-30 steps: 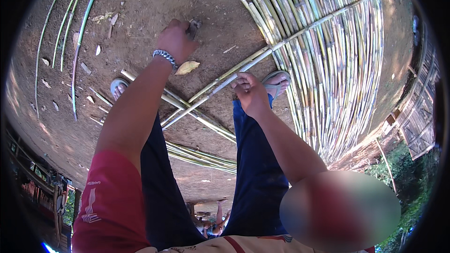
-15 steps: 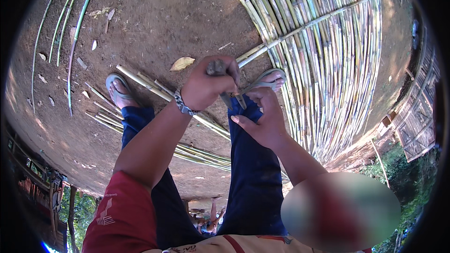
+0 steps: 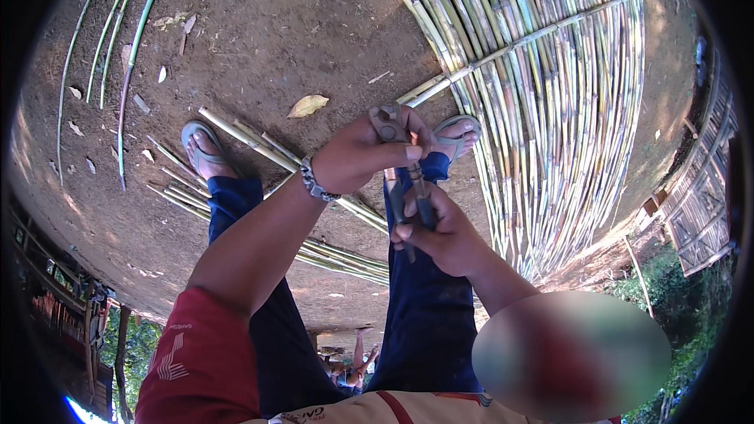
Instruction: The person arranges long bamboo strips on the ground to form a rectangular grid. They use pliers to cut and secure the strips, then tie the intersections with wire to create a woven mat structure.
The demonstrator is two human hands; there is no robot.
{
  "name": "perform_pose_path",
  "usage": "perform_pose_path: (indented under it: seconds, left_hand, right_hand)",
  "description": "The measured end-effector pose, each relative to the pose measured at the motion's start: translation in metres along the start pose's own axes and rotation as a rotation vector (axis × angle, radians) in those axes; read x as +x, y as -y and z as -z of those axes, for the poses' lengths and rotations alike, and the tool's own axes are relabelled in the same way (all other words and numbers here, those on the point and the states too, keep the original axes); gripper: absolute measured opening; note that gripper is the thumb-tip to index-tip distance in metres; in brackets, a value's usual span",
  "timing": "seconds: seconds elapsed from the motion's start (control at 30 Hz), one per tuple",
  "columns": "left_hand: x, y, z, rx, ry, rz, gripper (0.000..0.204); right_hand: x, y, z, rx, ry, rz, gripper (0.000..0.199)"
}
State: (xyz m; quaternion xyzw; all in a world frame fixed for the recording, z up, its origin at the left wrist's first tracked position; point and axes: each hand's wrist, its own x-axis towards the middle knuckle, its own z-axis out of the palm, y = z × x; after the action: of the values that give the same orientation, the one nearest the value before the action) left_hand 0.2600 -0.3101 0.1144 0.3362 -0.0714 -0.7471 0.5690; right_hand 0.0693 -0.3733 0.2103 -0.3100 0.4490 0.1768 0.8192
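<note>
Between my hands, above my right knee, is a metal pair of pincers (image 3: 386, 123) with two long dark handles. My left hand (image 3: 357, 155), with a chain bracelet at its wrist, is closed around the pincers just below the head, which sticks out past the knuckles. Lower down, my right hand (image 3: 449, 239) is closed on the handles, thumb and fingers pressed against them. Part of the handles is hidden behind the fingers. Whether the jaws are parted I cannot tell.
A large mat of bamboo strips (image 3: 542, 94) lies at the right, crossed by a bamboo pole (image 3: 503, 49). Loose bamboo pieces (image 3: 263, 145) lie between and behind my sandalled feet. Green stalks (image 3: 133, 63) lie far left, and a dry leaf (image 3: 308, 105) ahead.
The pincers have turned in my hands, so head and handles show more. My right hand has come lower, from the handle tips' side to a grip on the handles.
</note>
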Motion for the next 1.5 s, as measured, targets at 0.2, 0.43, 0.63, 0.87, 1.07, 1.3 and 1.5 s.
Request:
perform_pose_path:
  seconds: [0.2, 0.43, 0.63, 0.87, 1.07, 1.3, 1.5]
  left_hand:
    - [0.032, 0.076, 0.042, 0.947, -0.361, 0.311, 0.045]
    - [0.063, 0.116, 0.046, 1.46, -0.283, 0.468, 0.041]
    - [0.066, 0.124, 0.051, 1.449, -0.301, 0.454, 0.04]
    - [0.071, 0.125, 0.055, 1.42, -0.268, 0.481, 0.04]
    - [0.073, 0.115, 0.052, 1.433, -0.242, 0.519, 0.039]
    - [0.075, 0.117, 0.055, 1.45, -0.238, 0.522, 0.039]
    - [0.081, 0.112, 0.052, 1.441, -0.22, 0.549, 0.038]
  right_hand:
    - [-0.013, 0.009, 0.097, -0.38, -0.361, -0.183, 0.022]
    - [0.011, 0.055, 0.139, -1.581, -0.44, -0.299, 0.035]
    - [0.025, 0.076, 0.133, -1.732, -0.401, -0.329, 0.032]
    - [0.036, 0.075, 0.128, -1.734, -0.406, -0.399, 0.031]
    - [0.047, 0.069, 0.118, -1.94, -0.407, -0.385, 0.03]
    - [0.047, 0.06, 0.11, -2.228, -0.426, -0.256, 0.025]
    - [0.056, 0.072, 0.109, -2.274, -0.351, -0.35, 0.028]
